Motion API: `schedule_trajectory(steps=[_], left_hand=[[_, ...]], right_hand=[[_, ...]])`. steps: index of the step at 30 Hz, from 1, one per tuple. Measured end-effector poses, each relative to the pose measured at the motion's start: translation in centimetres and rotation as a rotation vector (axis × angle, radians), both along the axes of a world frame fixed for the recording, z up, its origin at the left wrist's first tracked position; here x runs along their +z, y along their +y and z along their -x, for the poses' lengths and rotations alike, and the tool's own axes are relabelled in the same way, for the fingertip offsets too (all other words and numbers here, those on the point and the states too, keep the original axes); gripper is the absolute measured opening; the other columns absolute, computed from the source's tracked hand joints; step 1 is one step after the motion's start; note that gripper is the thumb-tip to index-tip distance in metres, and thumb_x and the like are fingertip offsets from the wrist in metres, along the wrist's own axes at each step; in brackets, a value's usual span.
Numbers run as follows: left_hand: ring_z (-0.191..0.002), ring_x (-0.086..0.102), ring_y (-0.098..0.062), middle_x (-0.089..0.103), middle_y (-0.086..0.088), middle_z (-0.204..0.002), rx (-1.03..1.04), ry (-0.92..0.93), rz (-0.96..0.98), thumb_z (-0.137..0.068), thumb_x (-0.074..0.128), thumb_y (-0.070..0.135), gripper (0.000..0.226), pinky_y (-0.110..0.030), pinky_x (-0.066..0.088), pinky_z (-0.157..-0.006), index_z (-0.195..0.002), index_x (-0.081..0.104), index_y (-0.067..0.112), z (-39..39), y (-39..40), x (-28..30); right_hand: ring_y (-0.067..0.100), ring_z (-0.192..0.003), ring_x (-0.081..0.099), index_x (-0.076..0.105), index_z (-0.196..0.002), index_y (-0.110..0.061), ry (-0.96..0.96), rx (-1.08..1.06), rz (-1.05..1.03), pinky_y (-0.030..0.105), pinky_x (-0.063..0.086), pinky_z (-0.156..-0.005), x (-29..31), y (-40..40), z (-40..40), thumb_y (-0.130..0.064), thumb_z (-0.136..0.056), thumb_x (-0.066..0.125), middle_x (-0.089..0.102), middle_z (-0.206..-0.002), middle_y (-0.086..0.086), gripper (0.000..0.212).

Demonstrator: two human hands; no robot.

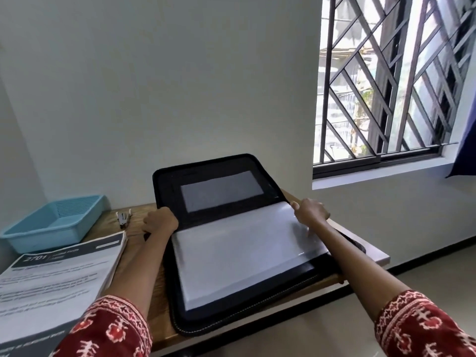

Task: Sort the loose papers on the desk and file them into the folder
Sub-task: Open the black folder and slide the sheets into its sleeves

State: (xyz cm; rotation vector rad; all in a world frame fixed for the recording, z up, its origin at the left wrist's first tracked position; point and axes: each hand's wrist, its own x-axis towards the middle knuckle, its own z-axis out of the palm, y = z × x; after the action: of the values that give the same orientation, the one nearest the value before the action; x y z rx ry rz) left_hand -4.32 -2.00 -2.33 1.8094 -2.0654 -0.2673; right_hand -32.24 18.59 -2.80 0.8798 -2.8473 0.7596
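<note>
Paperwork first, at the far left of what we see: a stack of printed papers (pixel 55 274) lies on the near left part of the wooden desk (pixel 144 300), its top sheet carrying a dark header band with "2701" in white and lines of text too blurred for us to read. Beyond the stack, at the far left corner against the wall, sits a light blue plastic tray (pixel 51 224) with a slotted back wall. Just right of the tray, a small metal stapler (pixel 123 218) lies on the wood, near the far edge of the desk. Moving right, we come to our left hand (pixel 161 220), its fingers curled over the left edge of the black zip folder (pixel 177 287), gripping it where the raised lid meets the base. The folder lies open in the middle of the desk, its lid propped up toward the wall and showing a grey window pocket (pixel 221 190) inside. On the base rests a bundle of clear plastic sleeves (pixel 242 253), pale and glossy. At their far right corner our right hand (pixel 310 211) pinches the edge of the top sleeve between thumb and fingers. Both forearms reach out from red patterned sleeves (pixel 422 328) at the near edge of our view, well apart from each other. Further right, a window (pixel 391 81) with a dark diagonal grille fills the wall, and a strip of dark blue curtain (pixel 466 150) hangs at the right edge.
</note>
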Motion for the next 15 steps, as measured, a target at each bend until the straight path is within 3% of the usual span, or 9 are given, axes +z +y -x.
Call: schedule_trajectory(steps=[3,7,11,13,15], left_hand=[[-0.124,0.037,-0.037,0.041,-0.020,-0.134,-0.003,-0.097,0.014,-0.089,0.050,0.008,0.033,-0.047,0.032,-0.103,-0.122,0.053,0.005,1.3,1.1,0.3],[-0.123,0.040,-0.034,0.047,-0.016,-0.130,-0.187,-0.135,0.063,-0.085,0.057,0.008,0.037,-0.047,0.035,-0.100,-0.121,0.054,0.009,3.0,2.8,0.6],[-0.112,0.056,-0.026,0.060,-0.011,-0.122,-0.570,-0.002,-0.053,-0.083,0.069,0.023,0.043,-0.033,0.043,-0.094,-0.122,0.059,0.008,4.8,5.9,0.6],[-0.108,0.055,-0.026,0.054,-0.012,-0.128,-0.661,-0.075,-0.140,-0.084,0.067,0.036,0.056,-0.032,0.044,-0.089,-0.130,0.050,0.008,5.4,7.4,0.6],[-0.116,0.049,-0.029,0.041,-0.013,-0.139,-0.690,-0.222,-0.217,-0.089,0.055,0.047,0.063,-0.036,0.042,-0.094,-0.136,0.038,0.009,5.6,8.3,0.1]], right_hand=[[0.034,-0.113,0.055,0.059,-0.118,-0.002,0.001,0.022,0.006,0.033,0.045,-0.083,1.1,0.8,0.6,-0.029,-0.098,0.042,0.059,-0.121,0.019,0.037],[0.029,-0.106,0.061,0.062,-0.113,-0.008,-0.056,0.027,-0.040,0.029,0.044,-0.078,1.9,1.8,0.8,-0.036,-0.094,0.050,0.062,-0.116,0.012,0.036],[0.030,-0.092,0.060,0.065,-0.094,-0.005,0.028,0.080,0.093,0.026,0.039,-0.069,1.8,1.7,0.0,-0.020,-0.087,0.056,0.060,-0.093,0.013,0.019],[0.029,-0.090,0.060,0.064,-0.085,-0.004,0.022,0.159,0.140,0.026,0.039,-0.066,1.9,1.7,-0.3,-0.017,-0.084,0.062,0.058,-0.085,0.010,0.013],[0.026,-0.096,0.057,0.061,-0.094,-0.010,-0.049,0.258,0.051,0.029,0.043,-0.075,1.9,1.9,-0.6,-0.025,-0.080,0.073,0.058,-0.093,0.007,0.024]])
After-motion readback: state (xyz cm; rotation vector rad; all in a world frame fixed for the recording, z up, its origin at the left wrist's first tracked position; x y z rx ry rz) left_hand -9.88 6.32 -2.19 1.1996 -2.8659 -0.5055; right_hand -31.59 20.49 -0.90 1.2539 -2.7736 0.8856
